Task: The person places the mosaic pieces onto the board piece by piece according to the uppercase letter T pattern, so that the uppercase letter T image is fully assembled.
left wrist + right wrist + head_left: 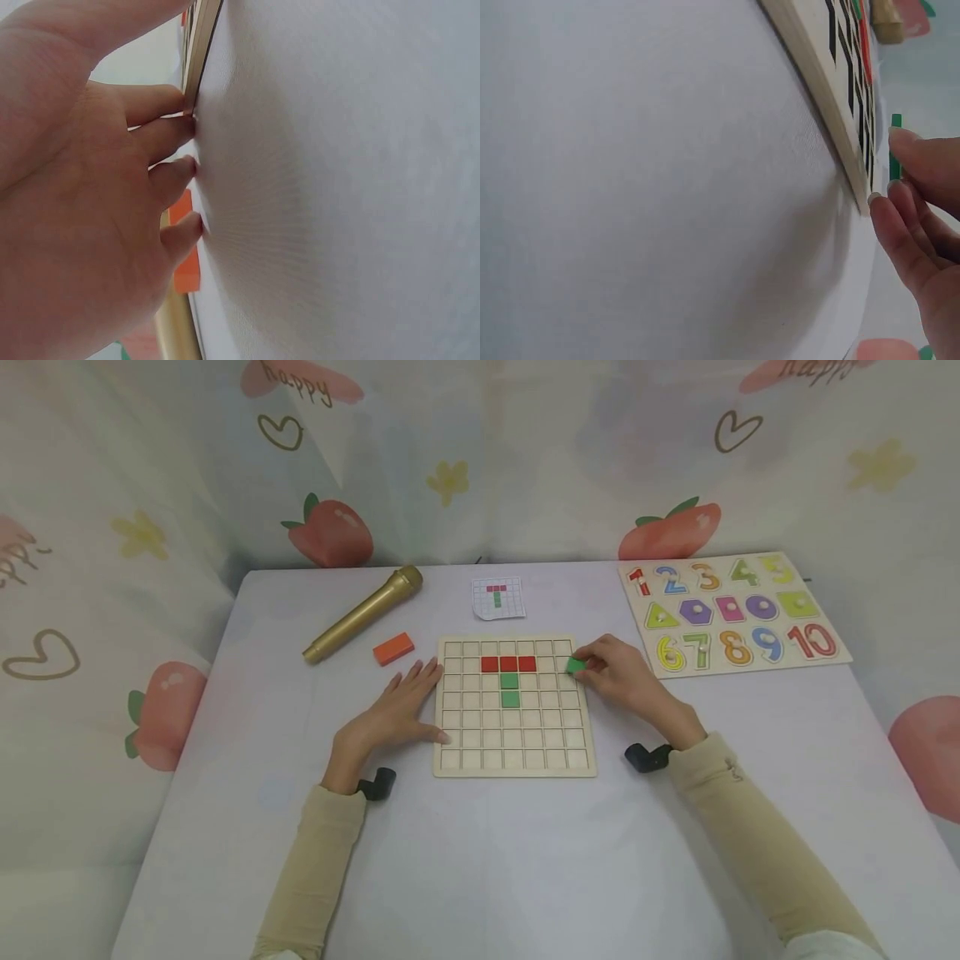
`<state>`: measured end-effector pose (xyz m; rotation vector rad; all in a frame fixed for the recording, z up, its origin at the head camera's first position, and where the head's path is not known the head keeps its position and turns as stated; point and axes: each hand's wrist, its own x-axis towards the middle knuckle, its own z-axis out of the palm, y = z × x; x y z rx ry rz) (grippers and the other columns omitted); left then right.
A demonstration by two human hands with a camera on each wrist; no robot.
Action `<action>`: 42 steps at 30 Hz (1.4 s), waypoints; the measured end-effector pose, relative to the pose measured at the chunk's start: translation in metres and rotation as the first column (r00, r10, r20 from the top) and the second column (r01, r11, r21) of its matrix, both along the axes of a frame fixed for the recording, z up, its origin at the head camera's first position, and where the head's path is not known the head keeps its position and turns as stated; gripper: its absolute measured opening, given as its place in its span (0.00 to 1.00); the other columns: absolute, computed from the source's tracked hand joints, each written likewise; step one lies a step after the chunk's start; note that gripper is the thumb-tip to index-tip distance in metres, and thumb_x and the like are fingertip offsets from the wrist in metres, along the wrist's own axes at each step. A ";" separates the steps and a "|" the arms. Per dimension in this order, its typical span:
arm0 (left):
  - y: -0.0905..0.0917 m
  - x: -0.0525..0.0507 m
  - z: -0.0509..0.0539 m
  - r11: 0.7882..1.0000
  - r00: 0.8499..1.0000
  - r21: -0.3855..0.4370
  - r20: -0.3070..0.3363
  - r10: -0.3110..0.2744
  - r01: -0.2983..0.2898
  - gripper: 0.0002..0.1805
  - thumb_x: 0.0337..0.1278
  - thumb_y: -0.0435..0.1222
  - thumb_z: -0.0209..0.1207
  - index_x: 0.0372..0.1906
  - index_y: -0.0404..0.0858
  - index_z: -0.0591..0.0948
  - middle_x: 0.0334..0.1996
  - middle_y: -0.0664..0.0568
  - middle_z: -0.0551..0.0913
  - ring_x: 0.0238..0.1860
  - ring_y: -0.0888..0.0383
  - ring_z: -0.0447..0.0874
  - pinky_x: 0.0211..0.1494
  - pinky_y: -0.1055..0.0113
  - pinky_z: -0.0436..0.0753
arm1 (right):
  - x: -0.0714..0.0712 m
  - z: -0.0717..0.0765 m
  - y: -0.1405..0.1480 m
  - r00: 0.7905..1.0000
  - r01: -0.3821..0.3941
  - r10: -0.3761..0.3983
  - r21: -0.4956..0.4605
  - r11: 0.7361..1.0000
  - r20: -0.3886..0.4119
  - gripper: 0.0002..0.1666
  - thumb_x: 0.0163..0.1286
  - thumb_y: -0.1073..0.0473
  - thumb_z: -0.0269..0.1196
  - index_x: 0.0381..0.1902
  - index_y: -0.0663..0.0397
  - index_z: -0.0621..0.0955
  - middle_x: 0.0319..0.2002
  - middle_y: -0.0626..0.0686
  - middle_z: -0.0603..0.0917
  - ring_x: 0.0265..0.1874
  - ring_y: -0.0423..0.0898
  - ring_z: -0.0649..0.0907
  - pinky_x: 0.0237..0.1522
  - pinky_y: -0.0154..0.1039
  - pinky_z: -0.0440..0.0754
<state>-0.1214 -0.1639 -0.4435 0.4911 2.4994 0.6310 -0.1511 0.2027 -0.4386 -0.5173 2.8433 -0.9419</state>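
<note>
A wooden grid board (480, 762) lies in the middle of the table. Three red square tiles (508, 664) form a row near its top, with two green square tiles (510, 690) in a column below the middle one. My left hand (390, 710) rests at the board's left edge, fingers spread and thumb on its lower left. Between thumb and fingers, my right hand (622, 677) pinches a green tile (575, 665) at the board's upper right edge. In the right wrist view that green tile (896, 150) is seen edge-on, raised off the board.
Behind the board lies a paper card (512, 607) printed with a red and green T pattern. A gold microphone (360, 617) and an orange block (393, 649) are at the back left. At the back right is a number puzzle board (637, 606).
</note>
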 end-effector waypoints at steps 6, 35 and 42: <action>0.001 0.001 0.002 1.000 1.000 0.002 0.014 0.017 -0.017 0.64 0.55 0.51 0.73 0.84 0.41 0.43 0.85 0.51 0.37 0.85 0.52 0.27 0.86 0.52 0.31 | 0.008 0.006 -0.011 0.999 -0.051 0.051 -0.019 0.998 -0.012 0.16 0.68 0.70 0.68 0.52 0.70 0.84 0.44 0.62 0.81 0.42 0.54 0.81 0.47 0.49 0.83; 0.001 -0.001 -0.001 1.000 1.000 0.007 0.014 0.015 -0.015 0.64 0.54 0.51 0.74 0.84 0.42 0.43 0.85 0.52 0.36 0.85 0.53 0.27 0.86 0.52 0.31 | 0.037 0.005 -0.063 0.957 -0.277 0.283 -0.081 0.957 0.064 0.14 0.64 0.65 0.72 0.48 0.61 0.88 0.40 0.53 0.84 0.36 0.45 0.78 0.38 0.35 0.79; 0.000 -0.001 -0.001 1.000 1.000 -0.002 0.014 0.013 -0.013 0.64 0.55 0.51 0.74 0.84 0.42 0.42 0.85 0.53 0.36 0.85 0.52 0.27 0.86 0.52 0.31 | 0.036 0.003 -0.070 0.942 -0.334 0.336 -0.070 0.940 0.025 0.11 0.64 0.67 0.71 0.45 0.61 0.89 0.40 0.54 0.85 0.36 0.44 0.78 0.39 0.37 0.80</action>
